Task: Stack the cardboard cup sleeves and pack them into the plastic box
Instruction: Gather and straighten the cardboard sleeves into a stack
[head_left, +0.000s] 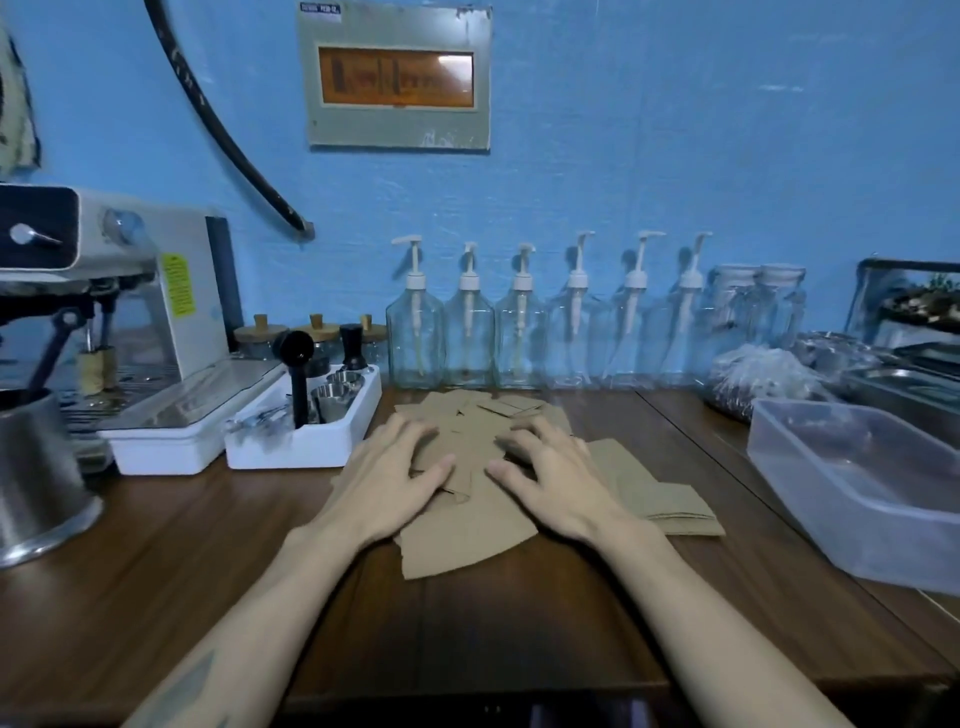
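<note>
- Head view: cardboard cup sleeves (467, 540), flattened, lie in a loose overlapping heap mid-table (156, 571), not yet squared.
- Left hand (387, 478), right hand (553, 480): both spread flat, fingers relaxed, pressing the heap, gripping nothing; likely placed to gather it.
- Plastic box (810, 483): right of heap, lidless, apparently holding no sleeves, within reach for packing.

plain tan cup sleeves (467, 525) on a dark brown wood-grain table (156, 561). clear, frosted plastic box (883, 525); white trays (306, 441). wall (675, 156) painted bright blue, patchy.
</note>
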